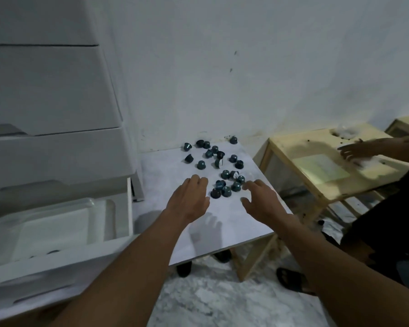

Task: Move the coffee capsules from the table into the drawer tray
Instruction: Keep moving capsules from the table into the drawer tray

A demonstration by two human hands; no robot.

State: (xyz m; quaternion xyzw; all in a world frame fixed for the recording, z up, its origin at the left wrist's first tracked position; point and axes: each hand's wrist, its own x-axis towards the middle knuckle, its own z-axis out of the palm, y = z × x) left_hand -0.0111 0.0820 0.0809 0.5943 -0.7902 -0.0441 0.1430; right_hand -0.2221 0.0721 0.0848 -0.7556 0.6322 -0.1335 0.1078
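Both hands reach forward over the table [222,223], palms down and empty: the left hand [190,199] has loosely curled fingers, the right hand [261,199] has spread fingers, and neither grips anything. The open drawer [118,246] at lower left holds a white tray [99,223]; dark shapes at its near edge are too blurred to identify. The dark coffee capsules [216,165] lie scattered toward the table's far edge, the nearest cluster sitting between the two hands' fingertips.

capsules [219,165] on table [165,166] | open drawer [57,232] left of table | wooden table [305,147] right
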